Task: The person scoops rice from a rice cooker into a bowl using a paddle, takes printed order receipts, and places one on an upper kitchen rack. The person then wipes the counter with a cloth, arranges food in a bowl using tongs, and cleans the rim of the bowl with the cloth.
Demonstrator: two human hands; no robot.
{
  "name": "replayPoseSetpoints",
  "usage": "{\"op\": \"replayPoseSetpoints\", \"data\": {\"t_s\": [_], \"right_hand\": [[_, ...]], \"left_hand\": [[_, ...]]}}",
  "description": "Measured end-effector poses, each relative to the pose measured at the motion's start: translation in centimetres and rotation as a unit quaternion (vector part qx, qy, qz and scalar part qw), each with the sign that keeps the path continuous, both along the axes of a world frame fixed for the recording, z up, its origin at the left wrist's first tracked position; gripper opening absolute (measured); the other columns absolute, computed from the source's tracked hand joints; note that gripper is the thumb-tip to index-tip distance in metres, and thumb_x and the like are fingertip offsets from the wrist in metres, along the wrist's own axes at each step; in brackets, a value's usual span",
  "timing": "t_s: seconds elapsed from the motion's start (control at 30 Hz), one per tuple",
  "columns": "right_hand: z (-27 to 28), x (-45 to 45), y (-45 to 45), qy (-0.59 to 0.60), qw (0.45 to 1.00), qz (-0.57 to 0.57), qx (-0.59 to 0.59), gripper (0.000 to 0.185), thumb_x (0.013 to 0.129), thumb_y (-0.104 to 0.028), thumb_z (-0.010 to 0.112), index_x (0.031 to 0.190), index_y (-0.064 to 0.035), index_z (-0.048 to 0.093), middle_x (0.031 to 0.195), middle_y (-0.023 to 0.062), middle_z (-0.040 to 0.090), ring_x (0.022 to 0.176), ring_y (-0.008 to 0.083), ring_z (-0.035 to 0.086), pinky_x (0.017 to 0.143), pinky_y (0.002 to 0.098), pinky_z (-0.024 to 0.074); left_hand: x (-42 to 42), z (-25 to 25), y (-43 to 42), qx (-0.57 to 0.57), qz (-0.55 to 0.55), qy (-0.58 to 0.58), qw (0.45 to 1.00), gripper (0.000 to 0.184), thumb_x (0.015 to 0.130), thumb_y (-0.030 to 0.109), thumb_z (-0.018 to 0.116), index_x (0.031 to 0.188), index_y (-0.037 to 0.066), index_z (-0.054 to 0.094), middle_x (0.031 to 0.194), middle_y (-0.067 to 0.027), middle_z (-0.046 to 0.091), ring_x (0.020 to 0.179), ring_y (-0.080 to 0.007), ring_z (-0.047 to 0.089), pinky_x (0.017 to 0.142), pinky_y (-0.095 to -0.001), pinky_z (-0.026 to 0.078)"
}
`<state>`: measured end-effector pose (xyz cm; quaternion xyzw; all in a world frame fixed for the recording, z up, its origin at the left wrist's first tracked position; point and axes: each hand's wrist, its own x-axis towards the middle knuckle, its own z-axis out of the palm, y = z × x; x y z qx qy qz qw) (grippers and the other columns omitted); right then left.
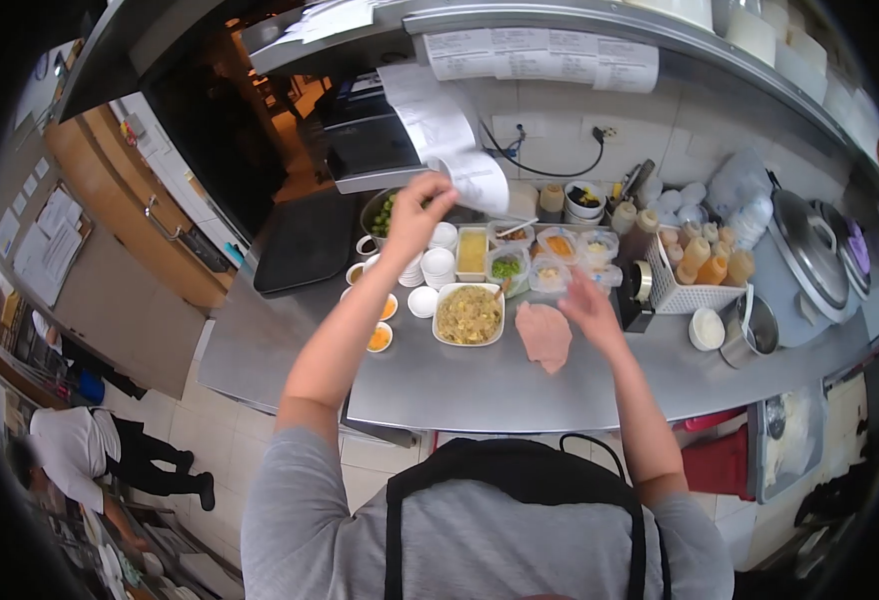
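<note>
My left hand [428, 205] is raised over the back of the steel counter, fingers closed at the edge of a curled printed paper slip [478, 182]. The paper strip [430, 118] behind it hangs over a black printer [368, 145]. My right hand [592, 308] is open, its fingers apart, just right of a pink cloth [543, 335] lying on the counter. Between my arms stands a square white tub of yellowish chopped food [469, 315]. Behind it are small tubs, including one with chopped greens [507, 268], and stacked white cups [440, 264].
A black tray [305, 240] lies at the left. On the right stand a white basket of sauce bottles [695, 292], a metal pot [750, 328] and a large lid [810, 250]. A steel shelf [560, 18] runs overhead. Another person [75, 445] bends at the far left.
</note>
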<state>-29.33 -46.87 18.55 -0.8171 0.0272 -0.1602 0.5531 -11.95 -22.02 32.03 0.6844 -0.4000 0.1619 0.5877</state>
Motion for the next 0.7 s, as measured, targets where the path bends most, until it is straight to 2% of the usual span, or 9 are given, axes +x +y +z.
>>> {"op": "replayPoseSetpoints", "data": {"t_s": [0.13,0.27,0.33,0.4,0.43,0.5,0.6,0.67,0.7], "right_hand": [[10.5,0.6,3.7,-0.064,0.912,0.123,0.387,0.071,0.080,-0.012,0.059,0.137,-0.0170,0.018,0.116,0.0135,0.051,0.104,0.0190,0.051,0.083,0.0307,0.0428],[14.6,1.1,3.7,-0.112,0.943,0.081,0.304,0.059,0.079,0.000,0.056,0.131,-0.0104,0.030,0.099,0.0101,0.059,0.088,0.0139,0.056,0.076,0.0255,0.0444],[15.2,1.1,3.2,-0.129,0.954,0.064,0.265,0.055,0.078,0.002,0.055,0.128,-0.0077,0.035,0.094,0.0088,0.060,0.083,0.0124,0.057,0.074,0.0240,0.0446],[15.4,0.6,2.7,-0.134,0.959,0.055,0.245,0.048,0.077,0.003,0.055,0.123,-0.0036,0.041,0.090,0.0085,0.061,0.081,0.0118,0.057,0.072,0.0239,0.0449],[15.3,0.3,2.5,-0.128,0.954,0.062,0.263,0.045,0.077,0.003,0.055,0.120,-0.0031,0.044,0.091,0.0085,0.061,0.082,0.0115,0.057,0.072,0.0238,0.0449],[15.4,-1.1,2.6,-0.125,0.954,0.069,0.262,0.044,0.076,0.003,0.056,0.118,-0.0029,0.045,0.092,0.0083,0.061,0.082,0.0111,0.057,0.073,0.0238,0.0450],[14.5,-3.1,2.8,-0.119,0.971,0.086,0.186,0.027,0.078,0.003,0.054,0.104,-0.0030,0.058,0.091,0.0036,0.061,0.081,0.0096,0.056,0.071,0.0230,0.0455],[12.4,-3.1,1.7,-0.027,0.997,0.063,0.026,0.022,0.076,0.005,0.052,0.093,-0.0020,0.063,0.085,0.0071,0.064,0.076,0.0161,0.061,0.068,0.0256,0.0468],[11.2,-2.5,0.7,-0.081,0.988,-0.010,-0.133,0.022,0.074,0.006,0.052,0.091,-0.0013,0.064,0.083,0.0107,0.064,0.075,0.0216,0.061,0.067,0.0279,0.0471]], "left_hand": [[-6.4,-0.8,-2.1,0.011,-0.124,0.154,0.980,0.013,0.079,0.007,0.060,0.089,-0.001,0.058,0.086,-0.0049,0.058,0.079,-0.0102,0.054,0.070,-0.0220,0.042],[-10.6,-0.8,-2.9,-0.076,-0.196,0.261,0.942,0.024,0.083,0.008,0.055,0.105,-0.003,0.053,0.096,-0.0070,0.058,0.086,-0.0109,0.056,0.073,-0.0234,0.045],[-11.0,-3.4,-3.2,-0.068,-0.220,0.278,0.933,0.039,0.088,0.025,0.051,0.113,-0.004,0.048,0.102,-0.0126,0.058,0.093,-0.0170,0.057,0.079,-0.0303,0.045],[-12.5,-4.9,-4.2,-0.097,-0.435,0.415,0.793,0.058,0.087,0.046,0.042,0.117,-0.004,0.043,0.108,-0.0159,0.055,0.099,-0.0241,0.054,0.087,-0.0377,0.042],[-13.1,-4.6,-5.0,-0.096,-0.439,0.416,0.791,0.058,0.087,0.046,0.042,0.117,-0.004,0.043,0.108,-0.0159,0.055,0.099,-0.0241,0.054,0.087,-0.0377,0.042],[-14.1,-3.4,-6.6,-0.162,-0.479,0.620,0.600,0.068,0.086,0.056,0.028,0.118,-0.002,0.045,0.114,-0.0175,0.053,0.108,-0.0305,0.049,0.089,-0.0435,0.040],[-11.4,-3.3,-8.2,-0.268,-0.471,0.601,0.587,0.059,0.087,0.049,0.039,0.118,-0.001,0.045,0.115,-0.0153,0.052,0.110,-0.0297,0.047,0.092,-0.0423,0.038],[-8.8,-4.2,-8.8,-0.234,-0.335,0.551,0.728,0.048,0.085,0.037,0.051,0.116,0.001,0.047,0.114,-0.0143,0.053,0.108,-0.0283,0.049,0.093,-0.0416,0.037],[-7.7,-4.7,-8.6,-0.267,-0.331,0.533,0.732,0.038,0.083,0.023,0.058,0.113,0.001,0.048,0.112,-0.0136,0.054,0.106,-0.0260,0.050,0.094,-0.0409,0.037]]}}
